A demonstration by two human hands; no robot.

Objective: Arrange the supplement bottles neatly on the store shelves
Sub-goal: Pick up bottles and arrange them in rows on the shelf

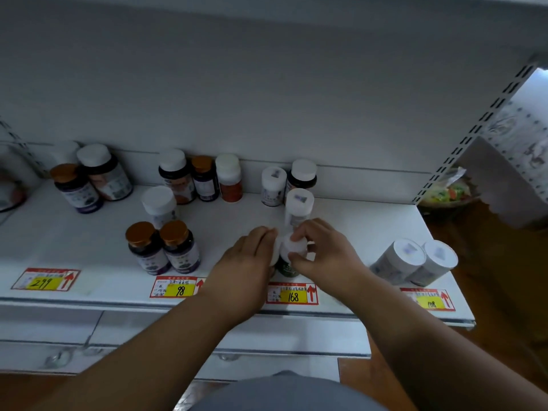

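On the white shelf point(355, 232), near its front edge above the "168" price tag point(292, 294), stands a dark green bottle with a white cap point(292, 247). My right hand point(323, 250) pinches its cap with thumb and fingers. My left hand point(247, 262) holds a second white-capped bottle point(275, 252) pressed against the first; that bottle is mostly hidden by the hand. Just behind them stands a white bottle with a sticker on its lid point(299, 207).
Two gold-capped purple bottles point(164, 247) stand left of my hands, a white-capped one point(159, 206) behind them. More bottles line the back wall point(204, 179). Two white bottles point(415, 262) sit at the front right. The shelf ends at the right upright point(474, 134).
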